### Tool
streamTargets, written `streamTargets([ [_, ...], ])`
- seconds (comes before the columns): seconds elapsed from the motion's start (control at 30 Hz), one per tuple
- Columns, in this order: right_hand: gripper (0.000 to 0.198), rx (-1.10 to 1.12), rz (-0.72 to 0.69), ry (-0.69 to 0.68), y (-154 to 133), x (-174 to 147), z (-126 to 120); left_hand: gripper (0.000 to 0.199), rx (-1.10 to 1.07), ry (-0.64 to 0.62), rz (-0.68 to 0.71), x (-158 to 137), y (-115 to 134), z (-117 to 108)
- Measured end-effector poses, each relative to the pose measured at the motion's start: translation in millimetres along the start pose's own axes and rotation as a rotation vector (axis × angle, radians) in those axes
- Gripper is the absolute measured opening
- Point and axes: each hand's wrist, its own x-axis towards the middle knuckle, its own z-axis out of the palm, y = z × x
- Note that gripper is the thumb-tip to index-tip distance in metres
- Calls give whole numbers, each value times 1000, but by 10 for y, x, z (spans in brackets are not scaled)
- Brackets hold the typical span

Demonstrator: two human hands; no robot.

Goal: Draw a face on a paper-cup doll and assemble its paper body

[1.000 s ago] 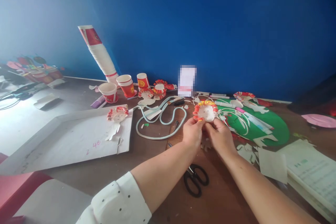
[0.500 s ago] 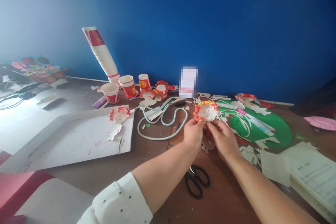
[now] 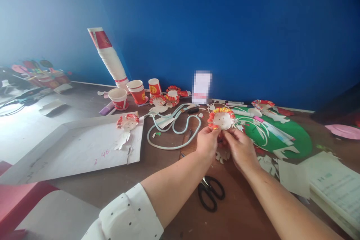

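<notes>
Between my two hands is a cut paper cup (image 3: 222, 120), its red and yellow strips curled into a ring around the white base. My left hand (image 3: 207, 143) pinches its lower left edge. With thumb and fingers together, my right hand (image 3: 239, 148) grips the lower edge beside it. White cut strips hang below, partly hidden by the hands. Black-handled scissors (image 3: 209, 195) lie on the table under my left forearm. A similar curled cup piece (image 3: 128, 122) rests on a white board at the left.
Red paper cups (image 3: 136, 92) and a leaning tall cup stack (image 3: 111, 63) stand along the blue wall. A looped pale cable (image 3: 165, 147) lies left of my hands. To the right are a green round sheet (image 3: 302, 138), markers (image 3: 277, 133), paper scraps and a paper stack (image 3: 334, 183).
The ring of curled strips on the held cup shows slightly fuller and a touch further right. Both hands keep nearly the same place and grip.
</notes>
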Motion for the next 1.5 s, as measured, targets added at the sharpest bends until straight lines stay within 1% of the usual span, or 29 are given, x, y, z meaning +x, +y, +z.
streamTargets([
  [0.13,16,-29,9,29,9,8,14,29,30,10,13,7,-16,-10],
  [0.3,9,-121,-2,36,12,14,6,24,17,30,15,18,-40,-12],
  [0.7,11,-291,-129,21,-2,36,-39,13,-24,61,-10,34,-18,8],
  [0.77,11,-249,-112,1,28,48,-45,12,-36,68,-20,26,-8,18],
  [0.8,12,-187,-82,-19,49,56,-47,11,-39,71,-24,21,-2,21],
  [0.93,15,176,86,-127,128,85,-50,15,-36,57,-41,2,22,19],
  [1.0,14,255,113,-141,142,87,-48,18,-39,40,-51,2,33,9],
  [1.13,13,262,134,-122,116,64,-33,26,-27,-31,-69,8,55,-9],
  [1.23,11,221,118,-102,100,43,-21,30,7,-74,-75,10,65,-14],
  [1.37,13,101,68,-67,130,40,-33,31,19,-59,-85,11,59,-19],
  [1.5,18,6,50,-64,160,48,-46,26,-4,-53,-86,15,35,-23],
])
